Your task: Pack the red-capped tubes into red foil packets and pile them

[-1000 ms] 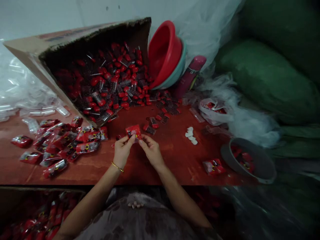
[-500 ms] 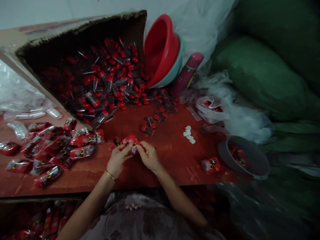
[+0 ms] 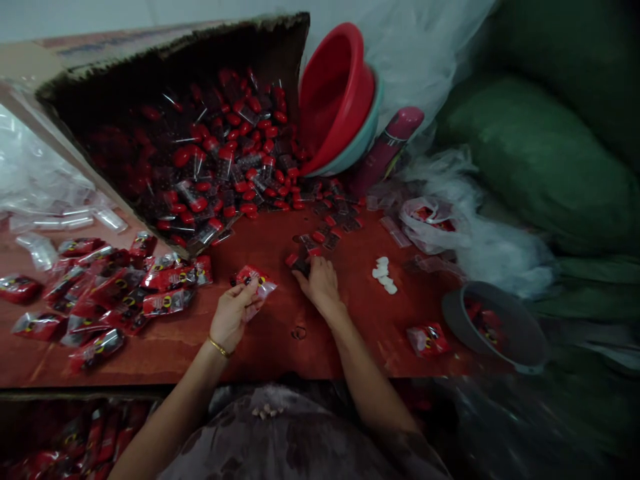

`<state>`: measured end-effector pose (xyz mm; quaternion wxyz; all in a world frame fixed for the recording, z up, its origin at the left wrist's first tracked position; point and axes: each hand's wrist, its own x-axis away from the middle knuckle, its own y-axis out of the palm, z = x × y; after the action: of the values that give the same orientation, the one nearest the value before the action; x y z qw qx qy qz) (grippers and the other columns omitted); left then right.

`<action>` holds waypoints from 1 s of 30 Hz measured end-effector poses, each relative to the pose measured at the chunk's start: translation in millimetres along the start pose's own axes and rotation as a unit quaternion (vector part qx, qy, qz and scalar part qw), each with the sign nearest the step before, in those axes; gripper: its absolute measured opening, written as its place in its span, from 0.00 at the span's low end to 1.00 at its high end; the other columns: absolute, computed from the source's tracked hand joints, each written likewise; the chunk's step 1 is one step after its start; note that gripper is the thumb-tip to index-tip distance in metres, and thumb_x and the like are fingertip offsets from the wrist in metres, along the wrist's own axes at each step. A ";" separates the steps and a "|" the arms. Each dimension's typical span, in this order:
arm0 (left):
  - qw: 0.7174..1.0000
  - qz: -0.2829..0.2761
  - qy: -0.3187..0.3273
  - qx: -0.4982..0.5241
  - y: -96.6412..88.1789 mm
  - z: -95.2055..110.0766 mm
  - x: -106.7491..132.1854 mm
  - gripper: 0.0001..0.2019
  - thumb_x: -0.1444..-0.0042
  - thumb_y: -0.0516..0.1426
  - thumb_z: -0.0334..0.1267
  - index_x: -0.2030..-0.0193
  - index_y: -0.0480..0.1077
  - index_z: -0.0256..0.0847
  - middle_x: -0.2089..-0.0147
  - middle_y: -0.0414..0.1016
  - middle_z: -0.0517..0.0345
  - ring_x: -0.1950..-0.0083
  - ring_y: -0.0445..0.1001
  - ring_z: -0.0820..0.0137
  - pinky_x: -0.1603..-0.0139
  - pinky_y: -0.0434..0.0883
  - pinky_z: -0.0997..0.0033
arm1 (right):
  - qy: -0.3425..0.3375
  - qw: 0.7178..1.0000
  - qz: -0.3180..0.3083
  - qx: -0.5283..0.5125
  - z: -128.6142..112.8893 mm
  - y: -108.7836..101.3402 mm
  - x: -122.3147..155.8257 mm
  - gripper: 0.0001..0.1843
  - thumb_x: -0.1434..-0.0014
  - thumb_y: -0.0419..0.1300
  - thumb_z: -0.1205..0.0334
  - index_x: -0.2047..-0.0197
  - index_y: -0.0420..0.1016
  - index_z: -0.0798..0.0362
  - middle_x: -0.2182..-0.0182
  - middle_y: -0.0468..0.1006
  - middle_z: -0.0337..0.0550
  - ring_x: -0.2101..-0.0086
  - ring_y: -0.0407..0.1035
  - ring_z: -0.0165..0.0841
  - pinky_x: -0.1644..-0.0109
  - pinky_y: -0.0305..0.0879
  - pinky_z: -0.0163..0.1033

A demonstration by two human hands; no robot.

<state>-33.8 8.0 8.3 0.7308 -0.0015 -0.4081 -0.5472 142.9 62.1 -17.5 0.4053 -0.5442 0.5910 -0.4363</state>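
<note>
My left hand [image 3: 231, 313] pinches a small red printed packet in clear wrap [image 3: 254, 279] just above the red table [image 3: 280, 320]. My right hand [image 3: 319, 281] lies farther out on the table, its fingers curled over a small red-and-black item [image 3: 299, 261] among several loose ones. A tipped cardboard box [image 3: 150, 87] behind spills many of these red-and-black items [image 3: 225, 167] onto the table. A pile of finished red packets [image 3: 110, 287] lies to the left of my left hand.
Stacked red and teal bowls [image 3: 340, 100] lean at the back beside a pink bottle [image 3: 385, 147]. Small white pieces [image 3: 384, 275] lie right of my hand. A grey bowl [image 3: 493, 323] with packets sits at the right edge, one packet [image 3: 427, 339] before it. Green sacks [image 3: 540, 153] fill the right.
Both hands held the packet together before. My right hand has let go and moved forward onto the loose items, while my left hand keeps the packet.
</note>
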 end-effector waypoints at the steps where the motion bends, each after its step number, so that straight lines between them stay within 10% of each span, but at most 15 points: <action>1: 1.000 0.001 -0.007 0.002 -0.2 0.6 -0.4 0.19 0.71 0.71 0.41 0.74 0.70 0.36 0.73 0.77 0.57 0.75 0.73 0.76 0.73 0.70 0.78 | 0.000 1.000 -0.009 -0.013 -0.2 0.5 1.5 0.19 0.44 0.59 0.56 0.53 0.68 0.59 0.57 0.74 0.55 0.56 0.66 0.45 0.56 0.60 0.45; 7: 1.000 -0.008 -0.022 -0.002 -1.6 4.2 -2.6 0.19 0.69 0.70 0.43 0.72 0.71 0.36 0.72 0.77 0.56 0.74 0.74 0.74 0.73 0.70 0.77 | -0.088 0.981 -0.033 -0.168 9.5 0.2 30.6 0.15 0.41 0.55 0.59 0.52 0.69 0.55 0.59 0.77 0.50 0.62 0.70 0.38 0.57 0.63 0.42; 12: 0.999 -0.018 -0.008 -0.032 2.6 -1.4 -1.5 0.18 0.69 0.70 0.44 0.74 0.70 0.35 0.72 0.77 0.56 0.73 0.73 0.75 0.70 0.69 0.76 | -0.104 0.900 -0.144 -0.398 14.9 -7.8 69.5 0.18 0.42 0.55 0.53 0.51 0.69 0.51 0.72 0.74 0.37 0.79 0.67 0.26 0.75 0.63 0.31; 30: 0.994 -0.052 0.025 -0.090 8.2 -3.4 7.4 0.20 0.72 0.70 0.47 0.75 0.74 0.34 0.75 0.76 0.57 0.74 0.72 0.74 0.70 0.69 0.75 | -0.109 0.847 -0.147 -0.500 3.5 -19.4 81.2 0.12 0.48 0.60 0.58 0.61 0.74 0.54 0.74 0.72 0.37 0.77 0.64 0.26 0.75 0.61 0.30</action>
<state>-24.7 3.9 14.2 0.7083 -0.0318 -0.3383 -0.6187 145.4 -19.7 -0.4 0.0717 -0.7976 0.5943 -0.0741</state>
